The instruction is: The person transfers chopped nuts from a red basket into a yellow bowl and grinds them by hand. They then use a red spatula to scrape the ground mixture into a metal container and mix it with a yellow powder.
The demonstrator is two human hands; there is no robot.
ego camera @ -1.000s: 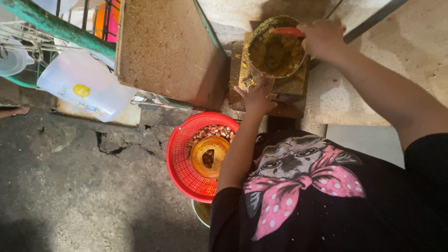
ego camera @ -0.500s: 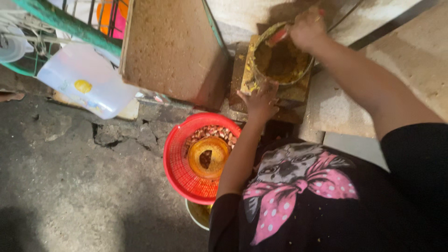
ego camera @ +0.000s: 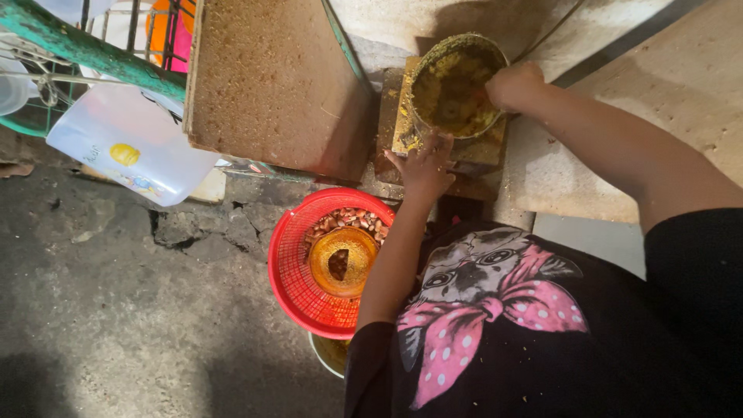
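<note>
Right hand [ego camera: 515, 85]: fingers curled inside top of metal container [ego camera: 457, 81], down in yellow paste [ego camera: 449, 97]; anything gripped is hidden, cannot tell what.
Left hand [ego camera: 424, 166]: fingers spread, pressed on near rim of container, bracing it, not closed round anything.
Container: round, open top, sits on paste-smeared wooden block [ego camera: 406, 116]; block stands at edge of concrete ledge [ego camera: 681, 85].
Edges: brown board [ego camera: 271, 77] leans just left of block, its right edge near container; little room that side. Ledge to the right is bare, more room there.
Below hands: red plastic basket [ego camera: 298, 271] on ground, near left forearm, holding brown nuts [ego camera: 344, 220] and orange funnel [ego camera: 340, 259]. Rim of another pot [ego camera: 329, 358] peeks under basket.
Left side: white plastic jug [ego camera: 128, 147] beside green metal frame [ego camera: 77, 50], well apart from hands.
Surface: dark rough ground [ego camera: 116, 310], cracked near jug.
Room: dim, cramped corner, person's black printed shirt [ego camera: 503, 325] fills lower right.
</note>
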